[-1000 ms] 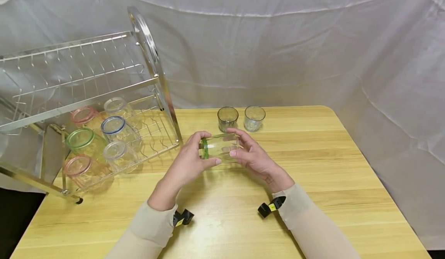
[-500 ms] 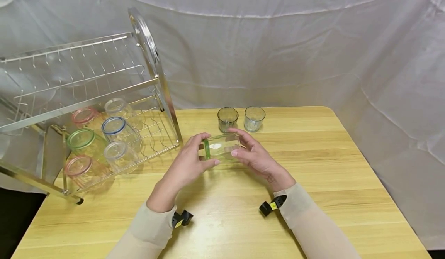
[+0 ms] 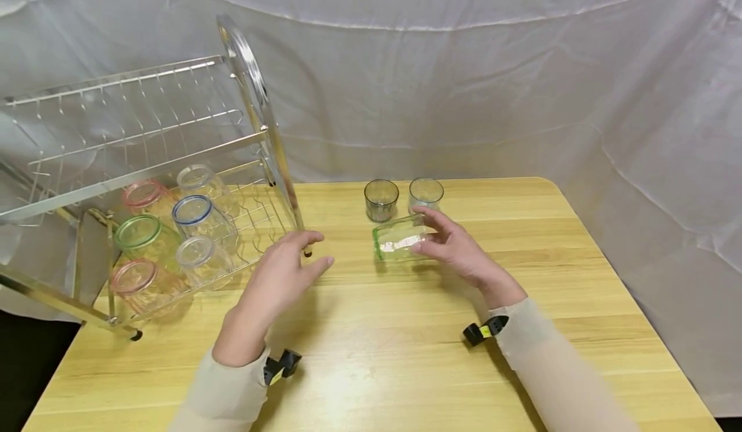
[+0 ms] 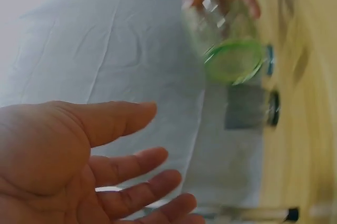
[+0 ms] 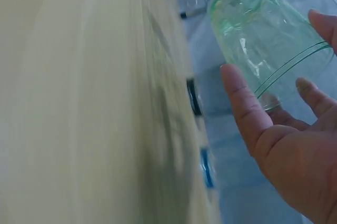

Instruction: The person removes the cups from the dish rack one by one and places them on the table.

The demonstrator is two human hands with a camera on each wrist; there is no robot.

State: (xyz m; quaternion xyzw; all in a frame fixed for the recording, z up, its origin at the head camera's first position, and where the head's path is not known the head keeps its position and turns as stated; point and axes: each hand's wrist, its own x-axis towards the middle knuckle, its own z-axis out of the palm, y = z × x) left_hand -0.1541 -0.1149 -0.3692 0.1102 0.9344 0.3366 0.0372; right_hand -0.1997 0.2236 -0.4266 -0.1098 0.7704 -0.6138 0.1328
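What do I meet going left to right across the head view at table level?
Dish rack with jars → left hand → green-tinted glass held sideways by the right hand. The two small glasses behind overlap it, so I leave them unordered.

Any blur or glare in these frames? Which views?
Head view: sharp, soft even light, a glare patch on the green glass held by the right hand. Left wrist view: left hand sharp, glass soft. Right wrist view: table smeared by blur.

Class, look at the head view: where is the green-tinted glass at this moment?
The green-tinted glass lies on its side in the right hand, mid-table, just in front of the two small tumblers and right of the dish rack.
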